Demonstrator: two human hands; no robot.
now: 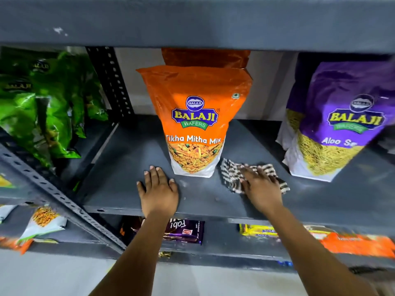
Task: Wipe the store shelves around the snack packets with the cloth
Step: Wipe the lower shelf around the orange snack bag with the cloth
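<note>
Pressing striped black-white cloth [232, 177] flat on grey shelf [128, 167]: right hand [259, 189], fingers splayed; left hand [159, 190] flat, empty.

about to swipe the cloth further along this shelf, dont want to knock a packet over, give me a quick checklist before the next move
1. Cloth under the right hand, flat on the shelf: ok.
2. Left hand flat on the shelf, clear of the cloth: ok.
3. Orange packet upright, its base just left of the cloth: ok, but close.
4. Gap between cloth and purple packet to the right: ok, bare shelf shows between them.
5. Purple packet steady: cannot tell, it looks tilted and blurred.
6. Shelf behind the orange packet free: not ok, another orange packet stands there.
</note>
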